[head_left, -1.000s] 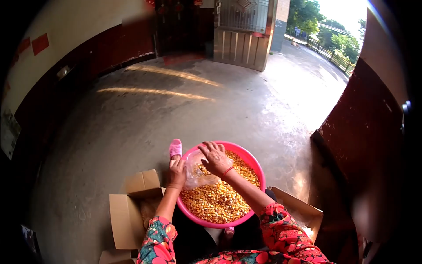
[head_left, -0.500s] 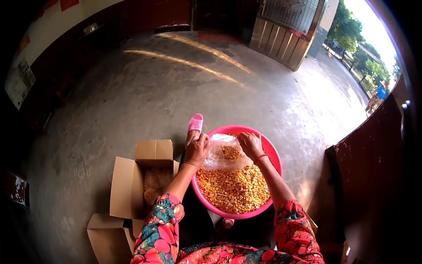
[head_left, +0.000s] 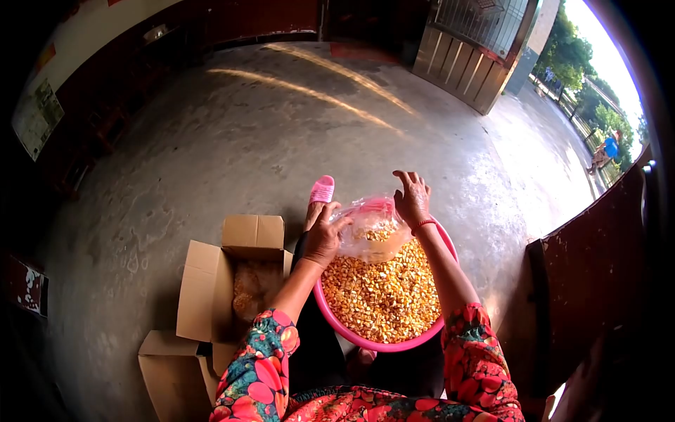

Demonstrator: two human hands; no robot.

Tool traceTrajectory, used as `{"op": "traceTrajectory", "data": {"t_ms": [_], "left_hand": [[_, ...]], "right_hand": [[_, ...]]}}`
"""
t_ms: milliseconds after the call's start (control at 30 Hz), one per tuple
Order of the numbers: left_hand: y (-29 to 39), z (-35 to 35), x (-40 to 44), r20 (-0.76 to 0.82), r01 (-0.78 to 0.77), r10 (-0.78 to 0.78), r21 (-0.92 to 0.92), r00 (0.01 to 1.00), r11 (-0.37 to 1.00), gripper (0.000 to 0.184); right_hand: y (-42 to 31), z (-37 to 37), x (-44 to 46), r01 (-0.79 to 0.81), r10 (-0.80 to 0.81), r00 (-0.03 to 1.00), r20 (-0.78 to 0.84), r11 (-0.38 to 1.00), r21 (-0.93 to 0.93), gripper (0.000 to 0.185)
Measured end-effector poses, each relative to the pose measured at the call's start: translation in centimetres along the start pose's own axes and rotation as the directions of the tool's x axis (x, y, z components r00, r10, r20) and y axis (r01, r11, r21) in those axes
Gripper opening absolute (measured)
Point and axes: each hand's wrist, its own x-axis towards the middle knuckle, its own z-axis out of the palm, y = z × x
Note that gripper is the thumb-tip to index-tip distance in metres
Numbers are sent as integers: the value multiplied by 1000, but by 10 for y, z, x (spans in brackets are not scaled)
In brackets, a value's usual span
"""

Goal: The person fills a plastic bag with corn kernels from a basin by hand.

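Observation:
A pink basin [head_left: 325,307] full of yellow corn kernels [head_left: 380,295] rests at my lap. Over its far part lies a clear plastic bag [head_left: 362,243] with some kernels in it. My left hand [head_left: 325,235] is at the bag's left edge, its fingers closed on the plastic. At the bag's right side is my right hand [head_left: 413,198], raised with its fingers apart and nothing visible held in them; a red band circles its wrist.
An open cardboard box [head_left: 200,288] with a bag inside stands on the left, another box [head_left: 172,373] below it. A pink slipper [head_left: 322,190] is beyond the basin. A metal door [head_left: 460,67] stands ajar; a person [head_left: 606,151] is outside.
My right hand has come off the bag's edge and moved up, its fingers spreading. The bag's far edge has lifted. Compared with a second ago, the view has turned and the bag is spread wider.

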Motion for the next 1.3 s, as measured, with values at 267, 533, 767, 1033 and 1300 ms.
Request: {"op": "traceTrajectory", "data": {"t_ms": [267, 533, 767, 1033, 1300], "left_hand": [[-14, 24, -4, 3, 167, -167, -45, 986, 985, 41], [-1, 12, -7, 170, 229, -231, 29, 958, 973, 68], [-11, 22, -9, 220, 429, -398, -114, 891, 896, 58], [-4, 14, -1, 330, 597, -532, -137, 780, 790, 50], [2, 4, -1, 348, 508, -444, -115, 825, 854, 68]], "right_hand": [[-28, -5, -24, 482, -476, 793, 381, 872, 87, 35], [30, 17, -30, 202, -127, 896, 426, 970, -134, 60], [47, 24, -23, 57, -95, 902, 422, 993, 101, 55], [75, 42, -26, 14, -79, 973, 217, 958, 287, 46], [64, 12, -31, -67, -32, 927, 374, 966, 249, 53]]}}
